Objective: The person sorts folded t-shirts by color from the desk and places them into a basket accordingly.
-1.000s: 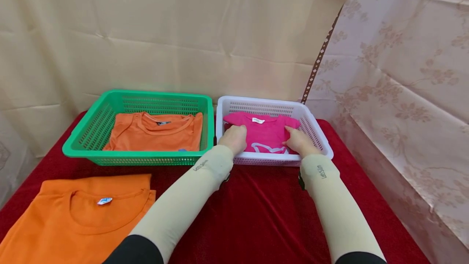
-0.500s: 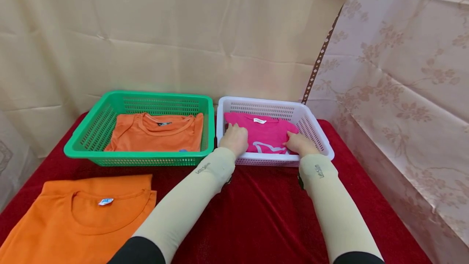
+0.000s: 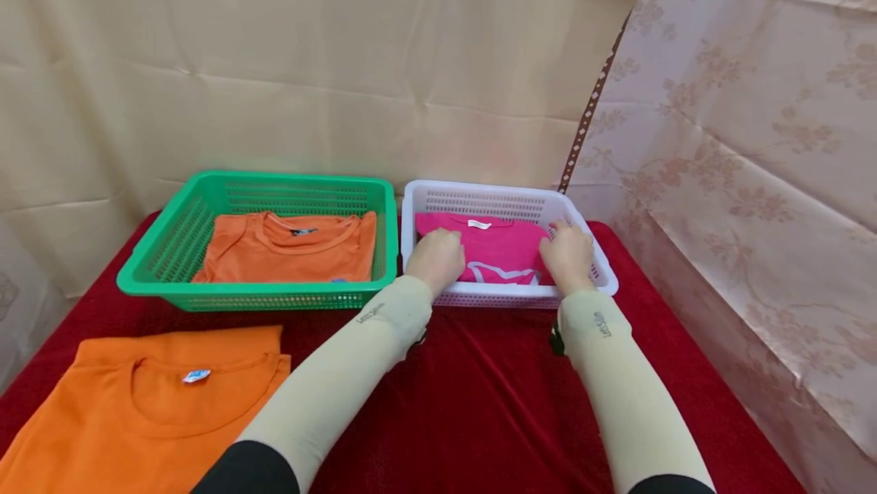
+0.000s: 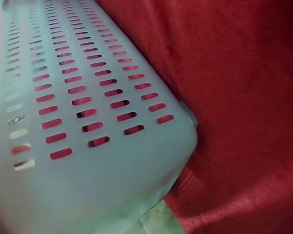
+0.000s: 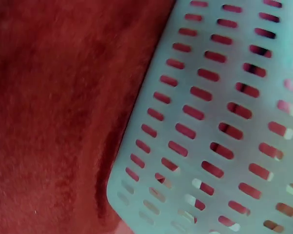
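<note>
A folded pink shirt point(image 3: 503, 243) with a white tag at its collar lies in the white basket point(image 3: 603, 269). My left hand point(image 3: 436, 259) is over the shirt's left side, its fingers bent down with the tips hidden, so a grip cannot be made out. At the shirt's right edge, my right hand point(image 3: 569, 256) has thumb and fingers apart and holds nothing visible. Both wrist views show only the perforated wall of the basket point(image 4: 102, 180) point(image 5: 185, 122) with pink cloth behind its slots; neither hand's fingers appear there.
Left of the white basket stands a green basket point(image 3: 393, 250) holding a folded orange shirt point(image 3: 294, 254). Another orange shirt point(image 3: 185, 418) lies at the front left of the red-covered table point(image 3: 479, 403). Curtains hang behind and to the right.
My right hand has lifted slightly and come away from the pink shirt's right edge, its fingers reaching farther back. The left hand has stayed over the shirt's left side.
</note>
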The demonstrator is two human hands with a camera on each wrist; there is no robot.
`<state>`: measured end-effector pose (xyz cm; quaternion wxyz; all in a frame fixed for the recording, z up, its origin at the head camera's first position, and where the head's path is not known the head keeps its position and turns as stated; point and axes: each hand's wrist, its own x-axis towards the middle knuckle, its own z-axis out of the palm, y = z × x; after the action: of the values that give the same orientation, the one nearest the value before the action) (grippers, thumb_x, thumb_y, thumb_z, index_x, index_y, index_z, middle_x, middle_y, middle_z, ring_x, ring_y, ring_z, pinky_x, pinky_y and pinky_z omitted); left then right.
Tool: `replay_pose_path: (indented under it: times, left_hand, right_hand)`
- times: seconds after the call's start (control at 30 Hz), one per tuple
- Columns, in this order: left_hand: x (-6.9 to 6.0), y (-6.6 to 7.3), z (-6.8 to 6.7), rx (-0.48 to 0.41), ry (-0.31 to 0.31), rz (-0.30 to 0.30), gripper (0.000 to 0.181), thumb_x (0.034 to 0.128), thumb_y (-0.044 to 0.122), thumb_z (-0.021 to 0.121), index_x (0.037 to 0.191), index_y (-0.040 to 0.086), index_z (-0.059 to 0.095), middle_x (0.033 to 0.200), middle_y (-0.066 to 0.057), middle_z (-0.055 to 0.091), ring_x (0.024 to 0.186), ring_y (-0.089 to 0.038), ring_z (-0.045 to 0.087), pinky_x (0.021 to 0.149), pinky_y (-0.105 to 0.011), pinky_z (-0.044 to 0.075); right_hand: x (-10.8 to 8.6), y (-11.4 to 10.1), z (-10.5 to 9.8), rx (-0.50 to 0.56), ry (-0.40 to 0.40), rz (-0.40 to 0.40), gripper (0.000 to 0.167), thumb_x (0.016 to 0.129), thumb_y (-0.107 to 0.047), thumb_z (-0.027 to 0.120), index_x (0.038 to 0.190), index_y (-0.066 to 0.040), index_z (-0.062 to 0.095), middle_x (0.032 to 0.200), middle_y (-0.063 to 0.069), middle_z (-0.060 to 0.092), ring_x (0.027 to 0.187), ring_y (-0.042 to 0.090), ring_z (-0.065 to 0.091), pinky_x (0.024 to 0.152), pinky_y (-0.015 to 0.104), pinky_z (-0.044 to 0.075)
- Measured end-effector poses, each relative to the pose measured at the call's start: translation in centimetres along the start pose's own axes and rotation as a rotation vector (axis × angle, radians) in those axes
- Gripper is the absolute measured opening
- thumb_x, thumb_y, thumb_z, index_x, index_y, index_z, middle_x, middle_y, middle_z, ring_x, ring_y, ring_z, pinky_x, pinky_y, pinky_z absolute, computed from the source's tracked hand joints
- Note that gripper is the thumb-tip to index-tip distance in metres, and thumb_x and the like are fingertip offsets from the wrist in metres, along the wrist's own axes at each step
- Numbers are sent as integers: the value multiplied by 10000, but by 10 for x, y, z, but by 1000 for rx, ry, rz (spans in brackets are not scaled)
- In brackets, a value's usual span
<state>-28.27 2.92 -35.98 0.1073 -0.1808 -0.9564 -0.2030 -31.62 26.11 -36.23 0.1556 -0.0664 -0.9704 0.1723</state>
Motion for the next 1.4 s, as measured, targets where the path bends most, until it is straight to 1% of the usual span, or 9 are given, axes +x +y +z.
replay_pose_path:
  times: [0.07,0.13,0.3,0.4,0.5,0.7,0.97,1.2,1.4]
  left_hand:
    - [-4,-1,-2,-89,34,6,297,995,175,549,1199,13,692,1168,-151,712,1124,-273,665,991,-374,526]
    - [-9,-1,-4,-172,57,-6,389,1001,220,555,1342,40,610,1317,-135,649,1244,-270,602,1060,-383,480]
    - [-23,-2,-10,-330,117,-22,457,1006,264,549,1421,73,535,1413,-115,579,1340,-264,519,1129,-396,413]
    - [-28,0,-14,-388,149,11,464,1004,255,553,1430,73,523,1423,-116,565,1349,-261,505,1141,-394,399]
    - [-36,4,-20,-432,162,45,465,1001,248,563,1431,76,519,1424,-109,559,1347,-252,502,1140,-394,400]
    - [-56,11,-28,-486,175,83,476,998,258,571,1444,102,509,1443,-73,546,1353,-231,488,1142,-412,396]
    - [-83,15,-39,-564,237,137,476,974,209,617,1427,96,523,1427,-58,556,1346,-211,493,1105,-424,437]
    - [-103,10,-48,-644,261,117,506,967,194,630,1442,79,496,1425,-79,548,1274,-248,543,1024,-445,504]
    - [-124,2,-56,-715,277,89,482,967,143,633,1426,69,507,1406,-93,550,1300,-228,530,1052,-389,486]
  right_hand:
    - [-1,-1,0,131,66,10,420,910,-147,537,1290,10,621,1263,264,634,1202,456,544,1046,526,403]
    - [-4,-2,0,268,109,21,415,905,-127,541,1291,-2,627,1249,242,651,1200,443,556,1035,511,425]
    - [-16,-9,0,478,179,29,372,922,-116,568,1277,-36,646,1195,182,695,1022,323,636,866,391,485]
    - [-25,-16,-1,568,220,34,341,923,-98,583,1248,-38,666,1142,168,712,836,194,596,716,234,438]
    - [-36,-25,-2,663,231,33,319,927,-79,592,1231,-31,673,1116,171,704,757,67,513,642,150,382]
    - [-62,-48,-6,843,197,31,279,922,-66,626,1191,-39,695,1072,140,694,717,-22,505,628,137,404]
    - [-93,-75,-3,1070,117,-17,271,915,-22,655,1178,29,685,877,-151,650,747,10,539,663,152,439]
    - [-125,-92,4,1221,4,-44,285,903,4,642,1184,46,665,889,-147,689,789,31,568,684,156,460]
    - [-143,-103,7,1327,-68,-77,280,902,2,639,1178,40,666,907,-89,710,862,57,628,791,186,517]
